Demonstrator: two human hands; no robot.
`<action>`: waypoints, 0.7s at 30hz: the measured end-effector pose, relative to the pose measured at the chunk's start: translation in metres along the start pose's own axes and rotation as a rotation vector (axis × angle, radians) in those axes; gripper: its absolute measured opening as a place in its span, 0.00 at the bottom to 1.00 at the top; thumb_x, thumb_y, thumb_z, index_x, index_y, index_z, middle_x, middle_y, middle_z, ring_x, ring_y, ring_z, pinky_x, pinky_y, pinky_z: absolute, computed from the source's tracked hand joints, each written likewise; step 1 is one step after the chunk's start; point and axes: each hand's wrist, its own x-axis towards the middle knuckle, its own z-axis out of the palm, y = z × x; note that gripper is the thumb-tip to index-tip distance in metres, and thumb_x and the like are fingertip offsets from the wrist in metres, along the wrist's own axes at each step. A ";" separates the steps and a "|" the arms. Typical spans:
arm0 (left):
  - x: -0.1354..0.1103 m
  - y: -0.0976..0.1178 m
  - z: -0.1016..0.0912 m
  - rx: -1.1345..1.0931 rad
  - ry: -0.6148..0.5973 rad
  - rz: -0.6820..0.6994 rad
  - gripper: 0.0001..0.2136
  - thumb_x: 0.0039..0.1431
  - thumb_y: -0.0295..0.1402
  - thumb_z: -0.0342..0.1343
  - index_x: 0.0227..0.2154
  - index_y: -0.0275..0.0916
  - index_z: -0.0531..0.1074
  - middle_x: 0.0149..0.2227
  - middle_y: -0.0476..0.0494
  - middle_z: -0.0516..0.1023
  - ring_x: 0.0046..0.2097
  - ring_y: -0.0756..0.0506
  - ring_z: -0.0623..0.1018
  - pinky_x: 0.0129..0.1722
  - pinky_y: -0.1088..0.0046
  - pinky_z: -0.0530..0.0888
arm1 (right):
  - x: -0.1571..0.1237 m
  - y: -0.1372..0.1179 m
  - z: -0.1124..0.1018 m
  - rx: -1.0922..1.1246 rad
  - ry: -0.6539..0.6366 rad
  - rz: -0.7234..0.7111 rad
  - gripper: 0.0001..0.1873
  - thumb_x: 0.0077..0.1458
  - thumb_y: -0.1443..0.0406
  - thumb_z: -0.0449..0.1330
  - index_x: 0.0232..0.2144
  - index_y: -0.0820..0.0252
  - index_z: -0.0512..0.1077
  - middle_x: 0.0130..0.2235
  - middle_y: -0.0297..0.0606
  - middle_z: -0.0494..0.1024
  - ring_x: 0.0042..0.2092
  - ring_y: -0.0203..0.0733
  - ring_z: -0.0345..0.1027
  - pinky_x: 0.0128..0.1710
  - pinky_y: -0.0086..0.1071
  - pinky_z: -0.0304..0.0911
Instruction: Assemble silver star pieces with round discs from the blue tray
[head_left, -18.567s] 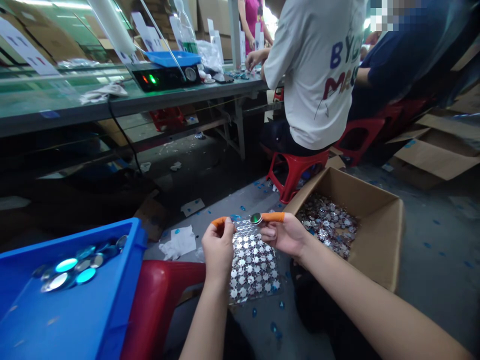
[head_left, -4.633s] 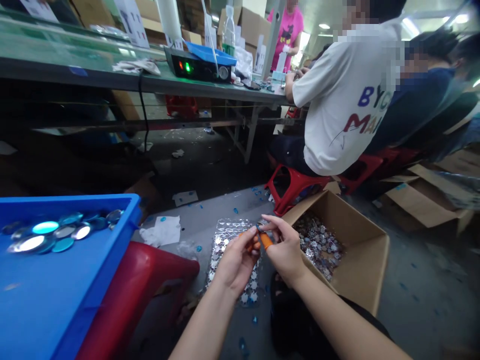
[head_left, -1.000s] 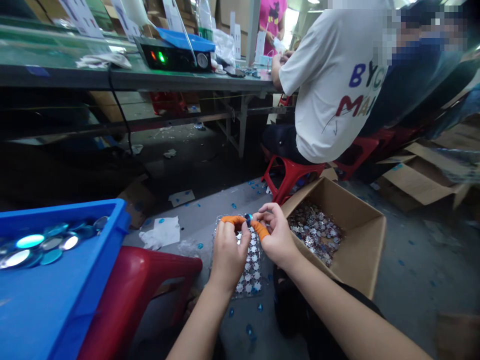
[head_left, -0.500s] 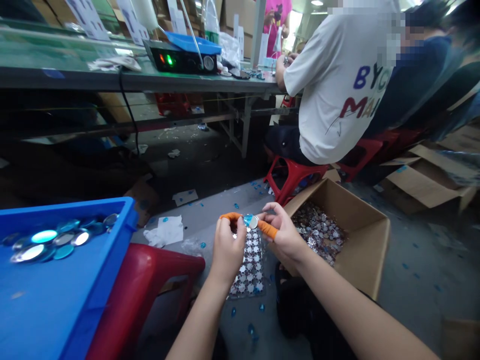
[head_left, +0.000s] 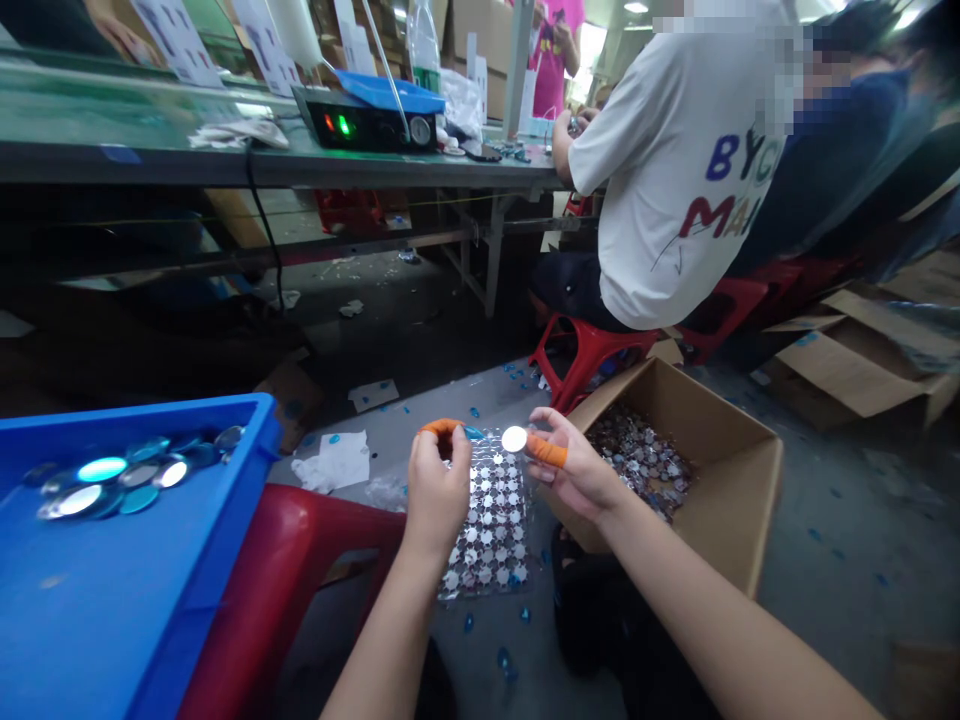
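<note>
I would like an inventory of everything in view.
disc: one, white, centre
thin piece: one, blue, centre
parts sheet: one, silver, below centre
bin: one, blue, left
bin discs: several, silver and blue, inside
stools: several, red, left and centre
cartons: several, brown, mostly right
loose parts: many, silver, nearest carton
bits: many, blue, floor
bench: one, green, upper left
device: one, black, bench
people: several, mixed clothes, background
left hand: one, orange finger cover, at thin piece
right hand: one, orange finger cover, at disc

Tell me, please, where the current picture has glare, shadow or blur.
Head view: glare whitens the round disc at the right hand and some discs in the blue tray; head view: deep shadow darkens the area under the bench; head view: the dark blue shirt and the open carton toward the right edge look soft and stretched.
</note>
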 end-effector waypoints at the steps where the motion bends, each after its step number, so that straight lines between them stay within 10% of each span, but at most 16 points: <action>1: 0.000 0.000 -0.001 -0.015 0.010 -0.016 0.12 0.66 0.42 0.55 0.41 0.38 0.73 0.39 0.41 0.76 0.42 0.41 0.76 0.44 0.64 0.71 | 0.000 -0.001 -0.001 0.037 -0.018 0.013 0.28 0.42 0.68 0.75 0.40 0.55 0.64 0.29 0.28 0.70 0.24 0.28 0.52 0.21 0.21 0.46; 21: -0.107 0.074 -0.003 -0.140 0.015 0.110 0.12 0.66 0.42 0.57 0.42 0.38 0.73 0.39 0.42 0.77 0.41 0.45 0.78 0.45 0.70 0.73 | -0.018 -0.003 0.018 0.528 -0.221 0.029 0.21 0.47 0.74 0.66 0.42 0.56 0.67 0.31 0.32 0.68 0.29 0.32 0.60 0.22 0.20 0.51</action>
